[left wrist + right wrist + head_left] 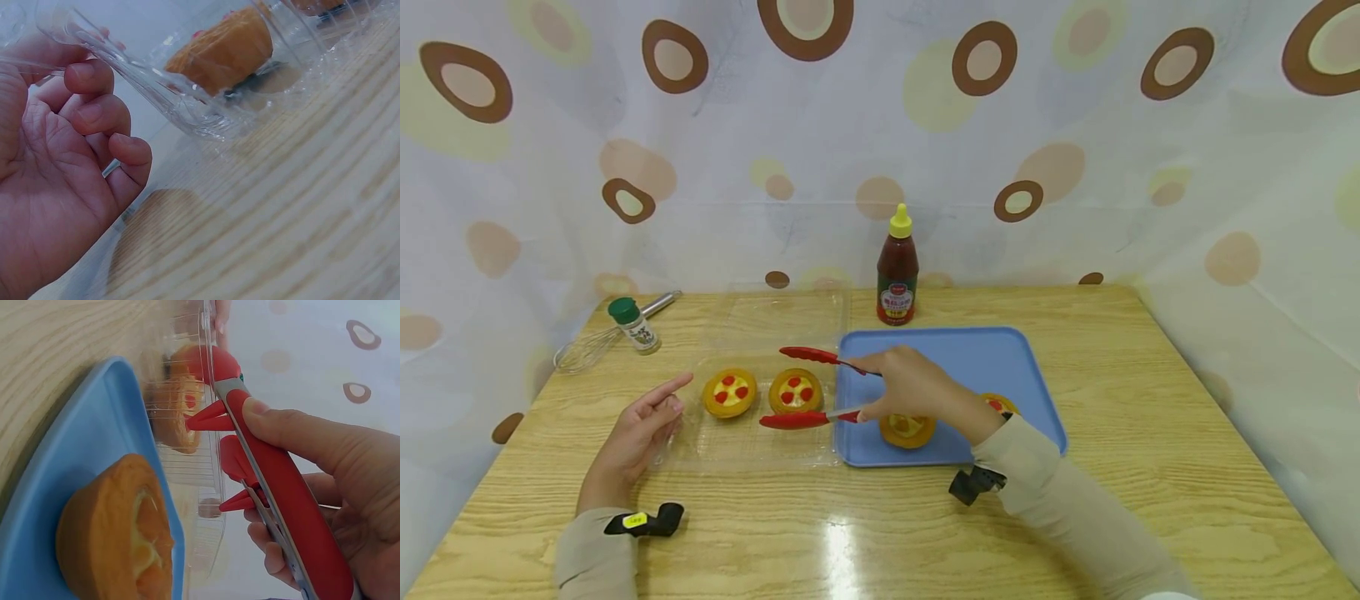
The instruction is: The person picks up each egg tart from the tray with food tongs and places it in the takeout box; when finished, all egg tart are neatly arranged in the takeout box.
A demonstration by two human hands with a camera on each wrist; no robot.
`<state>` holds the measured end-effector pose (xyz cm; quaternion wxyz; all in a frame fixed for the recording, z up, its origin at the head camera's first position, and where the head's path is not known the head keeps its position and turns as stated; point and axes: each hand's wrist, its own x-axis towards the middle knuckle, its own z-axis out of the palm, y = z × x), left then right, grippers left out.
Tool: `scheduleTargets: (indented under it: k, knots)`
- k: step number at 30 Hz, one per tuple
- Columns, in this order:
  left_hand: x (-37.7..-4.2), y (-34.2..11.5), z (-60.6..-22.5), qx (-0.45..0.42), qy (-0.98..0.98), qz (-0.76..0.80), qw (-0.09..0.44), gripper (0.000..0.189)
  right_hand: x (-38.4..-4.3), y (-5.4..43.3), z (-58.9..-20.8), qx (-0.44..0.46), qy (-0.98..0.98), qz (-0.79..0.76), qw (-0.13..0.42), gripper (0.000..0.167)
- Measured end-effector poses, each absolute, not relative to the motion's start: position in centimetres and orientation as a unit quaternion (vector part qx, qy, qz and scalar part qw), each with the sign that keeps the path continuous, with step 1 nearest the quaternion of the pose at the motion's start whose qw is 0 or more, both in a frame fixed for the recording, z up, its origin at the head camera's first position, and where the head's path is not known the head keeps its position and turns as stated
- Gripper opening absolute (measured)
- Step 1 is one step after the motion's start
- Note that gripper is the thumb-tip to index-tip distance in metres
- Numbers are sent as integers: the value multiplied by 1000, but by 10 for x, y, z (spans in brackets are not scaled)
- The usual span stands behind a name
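My right hand (917, 385) grips a pair of red-and-silver tongs (281, 494) by the handles. The tongs' red heads stand apart over a clear plastic container (748, 450), one at each side of the right-hand egg tart (795, 390) with red pieces on top. Whether they touch that tart I cannot tell. A second red-topped tart (729, 393) sits to its left in the container. At the container's left end, my left hand (638, 433) holds the rim between thumb and index finger, its other fingers curled in the left wrist view (62, 156).
Right of the container lies a blue tray (962, 354) bearing a yellow-topped tart (907, 431) and a partly hidden red-topped tart (998, 403). A sauce bottle (898, 271) stands behind. A green-capped shaker (634, 325) and a whisk (587, 350) are at the back left.
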<state>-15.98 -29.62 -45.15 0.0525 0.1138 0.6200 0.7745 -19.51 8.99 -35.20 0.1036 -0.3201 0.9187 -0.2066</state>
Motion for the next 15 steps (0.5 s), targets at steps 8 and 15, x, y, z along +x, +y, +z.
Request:
scheduleTargets:
  k: [8,15]
  knots:
    - [-159,-296,-452,129,622,771,47,41,-190,97,-356,-331,912,-225,87,77]
    - [-159,-296,-451,129,616,775,52,42,-186,107,-360,-327,908,-252,64,78]
